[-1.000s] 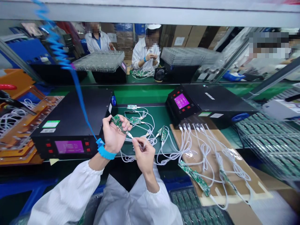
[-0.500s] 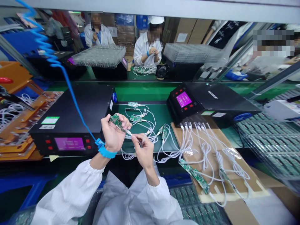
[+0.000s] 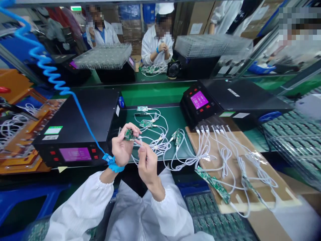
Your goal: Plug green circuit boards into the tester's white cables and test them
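Note:
My left hand [image 3: 122, 147], with a blue wrist strap [image 3: 114, 163] on its wrist, holds a small green circuit board [image 3: 129, 135] between thumb and fingers. Close by on the right, my right hand [image 3: 147, 164] pinches a white cable plug [image 3: 139, 142] near the board's lower edge. Whether the plug touches the board is too small to tell. Beyond my hands, several boards such as this one [image 3: 146, 124] lie on the green bench [image 3: 173, 117], joined to coiled white cables [image 3: 160, 146].
Black boxes with purple screens stand left [image 3: 75, 154] and right [image 3: 200, 99]. A cardboard sheet [image 3: 215, 157] carries cables and long boards [image 3: 213, 184]. A coiled blue cord [image 3: 81, 112] runs to my left wrist. Trays of boards [image 3: 296, 137] sit at right. Co-workers sit across the bench.
My left hand has turned, tilting the board flatter. My right hand has shifted slightly left and turned more upright. The camera view has moved a little.

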Action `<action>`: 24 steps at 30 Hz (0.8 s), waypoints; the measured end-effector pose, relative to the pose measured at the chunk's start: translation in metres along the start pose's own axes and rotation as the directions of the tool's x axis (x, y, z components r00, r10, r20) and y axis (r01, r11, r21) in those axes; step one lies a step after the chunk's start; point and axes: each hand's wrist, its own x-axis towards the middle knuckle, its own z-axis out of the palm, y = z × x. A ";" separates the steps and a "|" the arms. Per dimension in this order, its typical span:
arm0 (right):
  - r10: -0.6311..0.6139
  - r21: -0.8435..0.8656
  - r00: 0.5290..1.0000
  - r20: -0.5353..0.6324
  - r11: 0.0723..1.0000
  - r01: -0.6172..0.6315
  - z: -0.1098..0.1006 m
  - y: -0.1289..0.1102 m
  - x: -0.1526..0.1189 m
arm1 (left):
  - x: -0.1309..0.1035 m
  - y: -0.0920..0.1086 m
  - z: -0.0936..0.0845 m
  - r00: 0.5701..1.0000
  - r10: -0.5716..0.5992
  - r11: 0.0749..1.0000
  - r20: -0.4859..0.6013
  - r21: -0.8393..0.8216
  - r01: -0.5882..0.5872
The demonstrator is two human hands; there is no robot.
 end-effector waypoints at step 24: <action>-0.211 -0.093 0.953 -0.218 0.976 0.195 0.006 -0.024 0.012 | -0.010 -0.013 0.005 0.996 -0.021 0.998 0.092 0.053 0.016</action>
